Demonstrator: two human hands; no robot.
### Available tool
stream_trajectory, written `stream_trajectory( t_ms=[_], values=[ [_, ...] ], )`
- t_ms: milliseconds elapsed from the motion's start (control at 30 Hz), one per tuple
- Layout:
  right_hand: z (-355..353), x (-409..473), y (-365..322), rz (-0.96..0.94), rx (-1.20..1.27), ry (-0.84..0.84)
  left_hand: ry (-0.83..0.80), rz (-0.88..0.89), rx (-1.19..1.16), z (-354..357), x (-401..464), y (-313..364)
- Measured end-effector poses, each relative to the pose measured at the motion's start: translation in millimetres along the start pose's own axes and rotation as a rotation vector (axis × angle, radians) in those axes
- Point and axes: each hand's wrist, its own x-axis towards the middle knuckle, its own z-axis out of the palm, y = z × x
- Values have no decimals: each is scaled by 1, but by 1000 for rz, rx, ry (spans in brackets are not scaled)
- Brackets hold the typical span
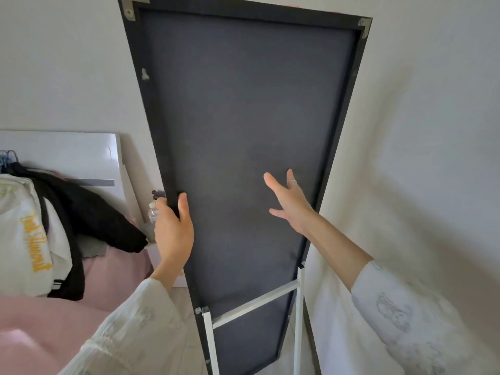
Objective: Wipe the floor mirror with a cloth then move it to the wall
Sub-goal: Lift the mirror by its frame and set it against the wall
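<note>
White walls (433, 104), pink bed (40, 320)

One floor mirror (243, 147), two hands (173, 228) (290, 201), one plastic bottle (153, 212), two metal corner brackets (132, 5) (364, 25).

The floor mirror (243, 131) shows a dark charcoal-grey backing inside a black frame, with silver metal brackets (130, 8) at its top corners and a white stand (254, 304) across its lower part. To the left of the mirror lie pink bedding (40, 326), a black garment (89, 212), a cream garment with yellow lettering (29, 234) and a glossy white headboard (67, 155) with a grey strip. Behind the mirror the wall (433, 104) is plain off-white, and the sleeves (405, 320) in front of it are white with a faint grey printed pattern.
</note>
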Motion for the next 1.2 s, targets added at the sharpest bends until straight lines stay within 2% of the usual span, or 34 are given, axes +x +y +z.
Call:
stream_trajectory(
  t_ms=[200,400,567,700,900,1100,1200],
  values=[
    [15,-23,-4,41,-19,49,-162,123,136,-25,-20,-5],
    [-1,-39,-11,33,-78,9,-332,277,245,-44,-45,5],
    [-2,-53,-18,-77,-39,-10,-481,314,250,-42,-73,24],
    [-7,-65,-17,-112,-14,-107,-535,299,205,-32,-91,33],
    [-48,-72,-11,-134,-49,-153,-568,407,263,-6,-128,54],
    [-91,-70,-7,-127,-99,-177,-580,339,210,15,-161,75],
    [-105,-69,-5,-121,-108,-190,-569,362,219,28,-178,87]
  ],
)
